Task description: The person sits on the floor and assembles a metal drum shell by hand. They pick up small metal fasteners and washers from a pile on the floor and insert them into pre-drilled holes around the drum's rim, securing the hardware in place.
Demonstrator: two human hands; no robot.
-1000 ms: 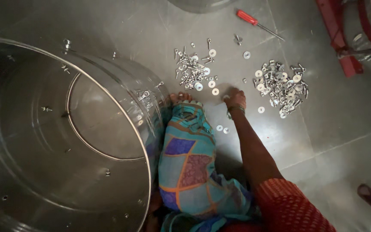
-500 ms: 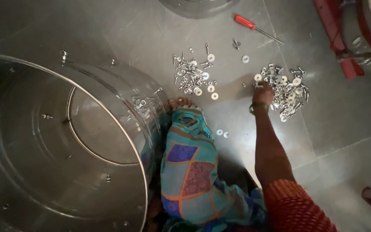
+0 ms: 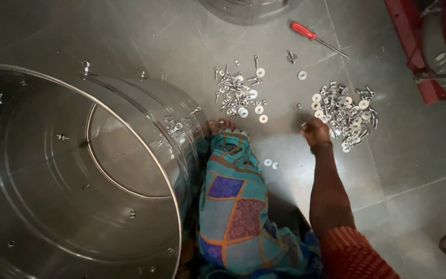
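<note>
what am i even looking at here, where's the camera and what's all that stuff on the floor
There is no machine: the camera sits on a person's head and looks down at the grey floor where they sit. Their right hand reaches out to the near edge of a pile of washers and bolts, fingers curled; whether it holds a piece is too small to tell. A second, smaller pile of hardware lies to the left, and two loose washers lie nearer. A red-handled screwdriver lies further off. On the left is a big shiny steel drum on its side, open end toward the camera, beside the patterned cloth over the person's leg. The left hand is out of view.
</note>
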